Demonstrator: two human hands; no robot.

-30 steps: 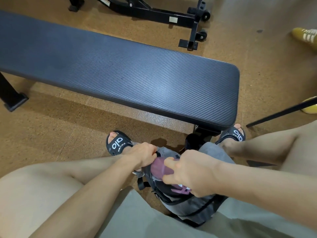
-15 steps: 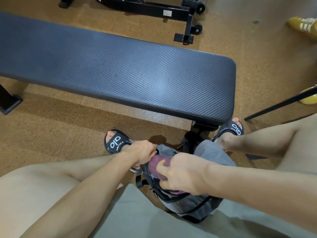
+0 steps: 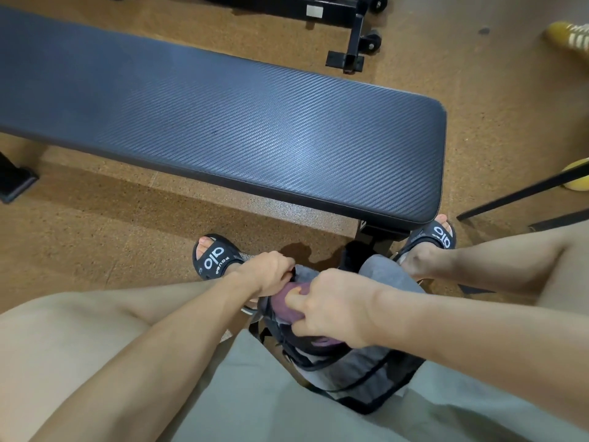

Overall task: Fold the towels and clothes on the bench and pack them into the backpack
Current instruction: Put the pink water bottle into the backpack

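Observation:
A grey backpack (image 3: 360, 368) with black trim stands on the floor between my legs, its mouth facing up. A purple folded cloth (image 3: 288, 303) sits in that mouth, partly sunk inside. My right hand (image 3: 331, 309) curls over the purple cloth and grips it from above. My left hand (image 3: 269, 275) grips the backpack's rim at the left side of the opening. The dark padded bench (image 3: 255, 135) stretches across the view beyond my feet, with nothing lying on its top.
My feet in black slides (image 3: 213, 258) rest on the brown floor either side of the bag. A black equipment frame (image 3: 350, 36) stands behind the bench. Yellow shoes (image 3: 570, 39) lie at the far right, and a black bar (image 3: 522, 196) slants in from the right.
My right hand has pushed the purple cloth deeper into the backpack; less of it shows. My left hand stays on the rim. The view has shifted slightly.

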